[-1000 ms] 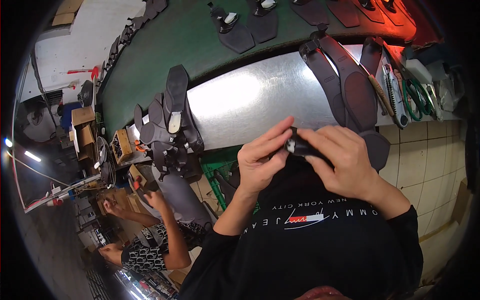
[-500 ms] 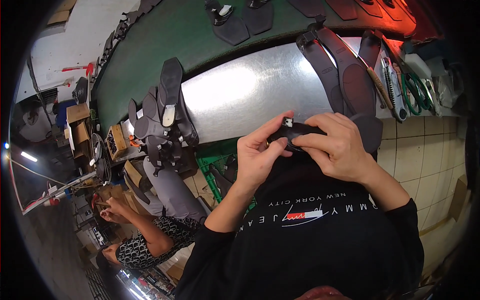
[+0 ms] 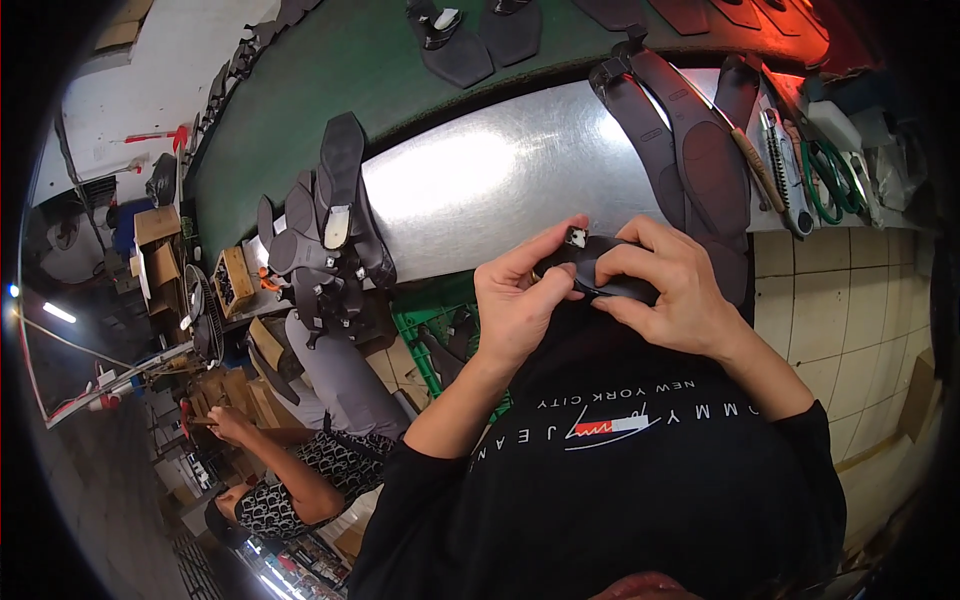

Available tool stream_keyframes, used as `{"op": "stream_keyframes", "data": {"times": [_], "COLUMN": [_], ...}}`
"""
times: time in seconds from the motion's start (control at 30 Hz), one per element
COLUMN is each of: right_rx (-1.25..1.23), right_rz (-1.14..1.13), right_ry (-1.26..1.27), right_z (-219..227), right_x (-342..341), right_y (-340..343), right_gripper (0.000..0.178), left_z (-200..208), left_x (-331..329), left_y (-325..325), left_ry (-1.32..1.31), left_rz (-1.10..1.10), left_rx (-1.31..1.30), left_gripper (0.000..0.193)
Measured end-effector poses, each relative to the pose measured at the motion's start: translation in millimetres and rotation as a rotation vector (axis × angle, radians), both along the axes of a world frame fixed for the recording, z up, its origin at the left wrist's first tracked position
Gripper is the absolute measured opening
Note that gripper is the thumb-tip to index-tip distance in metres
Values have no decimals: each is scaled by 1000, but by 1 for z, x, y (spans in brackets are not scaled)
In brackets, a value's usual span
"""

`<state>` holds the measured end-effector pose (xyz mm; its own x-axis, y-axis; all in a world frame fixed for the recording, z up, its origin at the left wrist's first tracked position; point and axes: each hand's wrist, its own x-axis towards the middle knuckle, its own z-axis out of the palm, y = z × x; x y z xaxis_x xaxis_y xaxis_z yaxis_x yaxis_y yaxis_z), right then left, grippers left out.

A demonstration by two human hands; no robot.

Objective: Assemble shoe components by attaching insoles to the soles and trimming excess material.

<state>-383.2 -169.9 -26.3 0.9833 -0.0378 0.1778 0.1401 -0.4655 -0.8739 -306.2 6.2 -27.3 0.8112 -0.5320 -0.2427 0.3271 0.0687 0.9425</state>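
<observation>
Close in front of my chest, both hands hold one dark, curved shoe piece (image 3: 630,288) with a small white patch at its far end. My left hand (image 3: 515,305) is closed on its left side, thumb pressing on it. Curled fingers of my right hand (image 3: 680,285) grip the other side, thumb underneath. Parts of the piece are hidden by the fingers. Beyond my right hand, several long dark shoe soles (image 3: 708,150) lie on the metal worktop (image 3: 480,190). To the left sits a pile of dark soles and straps (image 3: 342,165), one with a pale patch.
Behind the worktop runs a green belt (image 3: 280,110) carrying more soles. A wooden-handled tool (image 3: 757,165) and green-handled scissors (image 3: 822,180) lie at right. A green crate (image 3: 408,335) stands below the worktop. At left, another person (image 3: 290,490) works near a fan (image 3: 203,310).
My right fingers have shifted on the shoe piece, lifting and curling over its upper edge, so more of its dark surface shows. My left hand keeps its grip. The other person's hands have moved slightly.
</observation>
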Motion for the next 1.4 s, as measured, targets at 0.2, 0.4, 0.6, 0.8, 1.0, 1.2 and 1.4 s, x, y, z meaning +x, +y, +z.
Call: {"op": "stream_keyframes", "data": {"times": [0.2, 0.4, 0.6, 0.8, 1.0, 1.2, 1.4], "right_rx": [-91, -169, -36, -61, 2, 46, 22], "right_rz": [-112, -39, -152, -135, -198, -212, -166], "right_ry": [-243, -322, -222, -184, -182, -124, -118], "right_z": [-5, 1, -4, -5, -13, -20, -40], "right_x": [-4, -7, -11, -14, -9, -14, -12], "right_y": [7, 4, 7, 8, 14, 10, 18], "right_gripper": [22, 27, 18, 16, 15, 17, 12], "left_z": [3, 18, 17, 12, -3, -1, -1], "left_x": [2, 13, 19, 18, 15, 19, 22], "left_y": [4, 8, 16, 13, 8, 0, -1], "left_ry": [191, 319, 356, 313, 222, 158, 99], "left_rz": [15, -83, -308, -279, -191, -280, -255], "left_rx": [-56, -136, 111, 202, 303, 403, 512], "left_gripper": [43, 56, 31, 25, 15, 17, 14]}}
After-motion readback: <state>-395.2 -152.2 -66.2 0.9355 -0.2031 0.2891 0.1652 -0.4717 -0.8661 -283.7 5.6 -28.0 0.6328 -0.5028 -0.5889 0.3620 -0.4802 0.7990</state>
